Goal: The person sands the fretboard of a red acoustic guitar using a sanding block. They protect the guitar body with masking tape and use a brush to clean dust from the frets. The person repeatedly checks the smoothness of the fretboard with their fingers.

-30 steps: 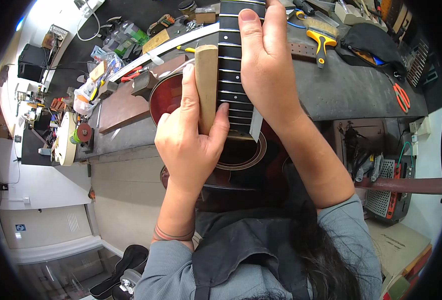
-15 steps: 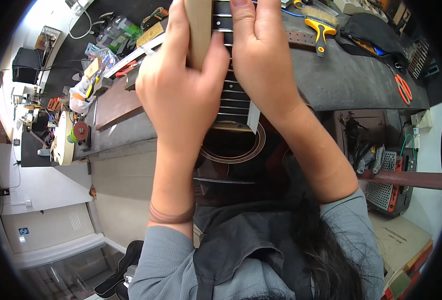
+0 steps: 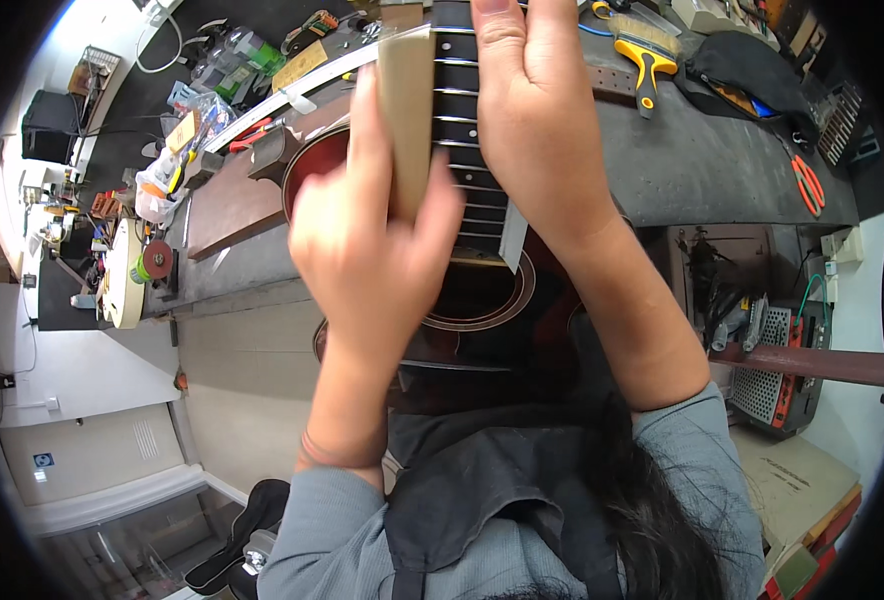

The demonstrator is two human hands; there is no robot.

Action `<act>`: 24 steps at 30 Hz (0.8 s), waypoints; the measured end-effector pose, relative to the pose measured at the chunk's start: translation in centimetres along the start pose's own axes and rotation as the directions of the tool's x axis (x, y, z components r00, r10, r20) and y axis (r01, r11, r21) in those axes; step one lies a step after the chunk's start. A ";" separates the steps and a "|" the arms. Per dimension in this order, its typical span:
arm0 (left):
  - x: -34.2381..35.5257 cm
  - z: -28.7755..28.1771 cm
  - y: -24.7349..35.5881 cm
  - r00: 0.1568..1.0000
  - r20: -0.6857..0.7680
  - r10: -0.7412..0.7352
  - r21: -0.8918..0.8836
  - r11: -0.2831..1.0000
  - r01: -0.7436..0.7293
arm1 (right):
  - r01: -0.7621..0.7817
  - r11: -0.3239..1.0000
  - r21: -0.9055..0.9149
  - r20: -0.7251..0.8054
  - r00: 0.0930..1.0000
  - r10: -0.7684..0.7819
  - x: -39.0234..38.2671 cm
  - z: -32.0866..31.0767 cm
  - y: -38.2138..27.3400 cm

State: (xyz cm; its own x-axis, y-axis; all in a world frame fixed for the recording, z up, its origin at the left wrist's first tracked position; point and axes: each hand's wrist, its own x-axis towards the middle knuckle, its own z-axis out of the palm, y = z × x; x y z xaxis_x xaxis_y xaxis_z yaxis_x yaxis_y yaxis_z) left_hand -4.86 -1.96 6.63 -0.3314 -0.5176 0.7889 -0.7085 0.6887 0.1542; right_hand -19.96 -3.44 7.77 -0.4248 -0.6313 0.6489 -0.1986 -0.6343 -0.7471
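A dark acoustic guitar [image 3: 552, 300] lies before me, its fretboard [image 3: 457, 105] running away toward the top edge. My left hand [image 3: 357, 240] is closed on a pale wooden block [image 3: 408, 120], thumb on one side and fingers on the other. The block lies lengthwise along the fretboard's left edge; the hand is slightly blurred. My right hand [image 3: 542, 130] grips the neck from the right, its fingertips partly cut off by the top edge. Below the hands shows the ringed soundhole [image 3: 477, 290]. A pale strip [image 3: 513, 240] sits by the fretboard's lower right corner.
On the dark bench [image 3: 652, 165] lie a yellow-handled brush [image 3: 647, 65], red-handled pliers [image 3: 808, 185] and a black bag [image 3: 742, 75]. A brown board [image 3: 232, 210], a long metal straightedge [image 3: 332, 75] and plastic bottles [image 3: 247, 60] are at the left. An amplifier [image 3: 772, 370] stands low at right.
My left hand and the wooden block have slid toward me along the fretboard edge. More of the guitar's reddish body edge shows at the left. My right hand stays on the neck.
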 end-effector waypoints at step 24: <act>3.4 1.0 -0.3 0.999 -0.029 0.042 -0.029 0.999 -0.043 | -0.145 0.986 0.077 0.291 0.950 0.117 2.0 -3.7 0.1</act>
State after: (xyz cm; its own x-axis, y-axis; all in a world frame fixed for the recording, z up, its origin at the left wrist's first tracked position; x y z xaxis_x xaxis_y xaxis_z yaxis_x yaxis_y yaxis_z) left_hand -6.39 -4.45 8.69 -0.3425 -0.4731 0.8117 -0.6751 0.7248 0.1376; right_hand -24.09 -3.08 8.42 -0.1699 -0.8032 0.5710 -0.0662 -0.5688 -0.8198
